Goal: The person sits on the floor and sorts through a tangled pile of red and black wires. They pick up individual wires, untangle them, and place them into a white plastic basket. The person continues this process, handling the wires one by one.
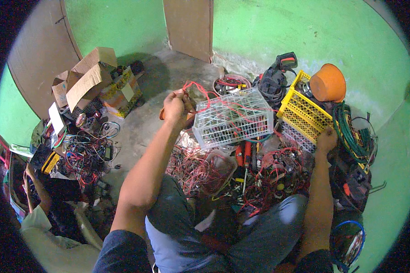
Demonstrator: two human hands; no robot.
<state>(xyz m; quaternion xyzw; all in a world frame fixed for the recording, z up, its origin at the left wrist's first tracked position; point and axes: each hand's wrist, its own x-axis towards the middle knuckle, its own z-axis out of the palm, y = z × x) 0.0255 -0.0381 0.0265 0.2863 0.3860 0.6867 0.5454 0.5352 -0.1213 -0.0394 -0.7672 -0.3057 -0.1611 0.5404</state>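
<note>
My left hand (176, 105) is raised left of a clear plastic basket (234, 117), its fingers closed on thin red wire (201, 89). Strands of the wire run from the fingers across the basket towards the right. My right hand (326, 139) is at the lower right corner of a yellow plastic crate (305, 109); whether it grips the crate cannot be told. Below the basket lie a tangle of red wires (194, 167), red-handled tools (247, 152) and small parts.
A co-worker (54, 235) sits at the lower left beside tangled cables (85, 153). Open cardboard boxes (89, 78) stand behind. An orange bucket (328, 83), a coiled green hose (350, 136) and a black bag (271, 83) are by the green wall.
</note>
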